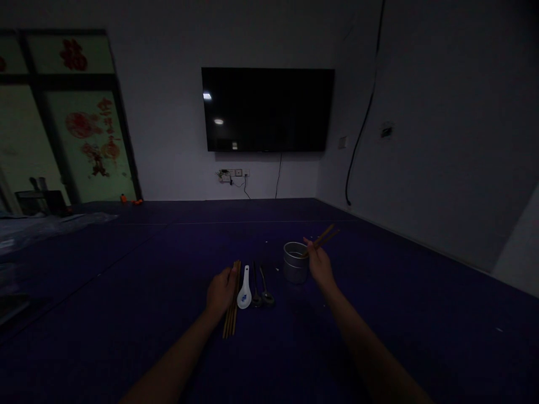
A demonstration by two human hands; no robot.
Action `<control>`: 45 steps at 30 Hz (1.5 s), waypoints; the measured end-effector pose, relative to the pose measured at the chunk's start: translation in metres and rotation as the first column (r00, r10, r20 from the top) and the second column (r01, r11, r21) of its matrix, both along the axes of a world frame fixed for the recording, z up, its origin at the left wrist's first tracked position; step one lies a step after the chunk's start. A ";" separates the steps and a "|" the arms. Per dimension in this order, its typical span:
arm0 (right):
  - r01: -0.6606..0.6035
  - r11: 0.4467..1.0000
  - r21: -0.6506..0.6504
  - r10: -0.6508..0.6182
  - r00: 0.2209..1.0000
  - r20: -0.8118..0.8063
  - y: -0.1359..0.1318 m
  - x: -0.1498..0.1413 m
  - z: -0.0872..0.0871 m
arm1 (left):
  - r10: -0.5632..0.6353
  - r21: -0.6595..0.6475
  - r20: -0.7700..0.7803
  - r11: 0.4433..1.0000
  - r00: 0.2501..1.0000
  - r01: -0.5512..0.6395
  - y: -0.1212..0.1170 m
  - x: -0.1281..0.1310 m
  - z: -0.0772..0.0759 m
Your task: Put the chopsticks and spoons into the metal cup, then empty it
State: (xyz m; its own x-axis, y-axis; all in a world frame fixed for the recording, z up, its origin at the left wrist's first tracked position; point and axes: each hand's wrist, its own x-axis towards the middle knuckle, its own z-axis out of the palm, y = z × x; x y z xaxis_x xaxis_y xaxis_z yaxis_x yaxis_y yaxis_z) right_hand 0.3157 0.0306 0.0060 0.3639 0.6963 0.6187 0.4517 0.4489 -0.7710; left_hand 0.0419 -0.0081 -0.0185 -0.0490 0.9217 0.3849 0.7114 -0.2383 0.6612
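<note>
My left hand (222, 292) is closed against a row of wooden chopsticks (230, 322) lying on the purple surface. Beside them lie a white ceramic spoon (244, 296) with a blue pattern and two dark metal spoons (255, 298) (266, 297). To the right stands a grey metal canister (295, 270), upright and with an open top. My right hand (320, 266) is at the canister's right rim, its fingers closed on a pair of wooden chopsticks (326, 234). These slant up to the right, with their lower ends at the canister's mouth.
The purple surface (138, 269) runs back to the walls. Clear plastic sheeting (54, 230) lies at the left, near a dark-framed door (126, 129). A television (269, 109) hangs on the back wall, and a black cable (362, 140) trails down the right wall. Small white scraps (499, 329) dot the surface.
</note>
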 end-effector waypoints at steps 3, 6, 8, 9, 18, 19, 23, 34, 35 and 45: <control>0.028 0.999 -0.026 -0.030 0.996 -0.088 0.000 -0.001 0.002 | -0.004 -0.002 0.006 1.000 1.000 0.004 0.000 0.000 0.000; 0.044 0.996 -0.073 -0.052 0.992 -0.117 0.002 -0.001 0.002 | 0.001 -0.020 0.012 1.000 1.000 -0.001 0.000 0.000 0.000; 0.035 0.996 -0.086 -0.046 0.991 -0.125 0.004 -0.001 0.002 | 0.005 -0.025 0.018 1.000 1.000 -0.004 0.001 0.001 0.000; 0.030 0.996 -0.088 -0.041 0.991 -0.130 0.005 -0.001 0.001 | 0.007 -0.024 0.019 1.000 1.000 -0.006 0.001 0.001 0.000; 0.010 0.994 -0.112 -0.028 0.987 -0.160 0.007 -0.001 -0.003 | 0.001 -0.011 0.030 1.000 1.000 -0.001 0.000 0.000 0.000; 0.011 0.994 -0.112 -0.029 0.987 -0.161 0.006 -0.002 -0.002 | 0.001 -0.010 0.031 1.000 1.000 -0.001 0.000 0.000 0.000; 0.012 0.995 -0.098 -0.025 0.991 -0.135 0.001 -0.004 -0.001 | 0.008 -0.011 0.015 1.000 1.000 -0.008 0.000 0.000 0.001; 0.300 0.953 0.031 -0.300 0.954 0.001 -0.013 -0.004 0.005 | 0.008 -0.028 -0.027 1.000 1.000 -0.009 -0.001 0.000 0.002; 0.302 0.953 0.033 -0.302 0.953 0.011 -0.013 -0.003 0.007 | 0.011 -0.038 -0.031 0.999 0.999 -0.012 -0.001 0.000 0.002; 0.280 0.959 0.038 -0.283 0.951 0.126 -0.005 0.004 0.007 | 0.033 -0.100 -0.083 0.994 0.996 -0.041 -0.002 0.002 0.008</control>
State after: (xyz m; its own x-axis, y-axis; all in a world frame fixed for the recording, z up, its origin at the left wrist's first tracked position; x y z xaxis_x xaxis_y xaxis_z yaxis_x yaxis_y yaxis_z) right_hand 0.3192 0.0254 0.0130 0.4594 0.5646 0.6857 0.6571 0.3034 -0.6901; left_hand 0.0437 -0.0103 -0.0105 -0.0564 0.9543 0.2935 0.7706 -0.1453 0.6206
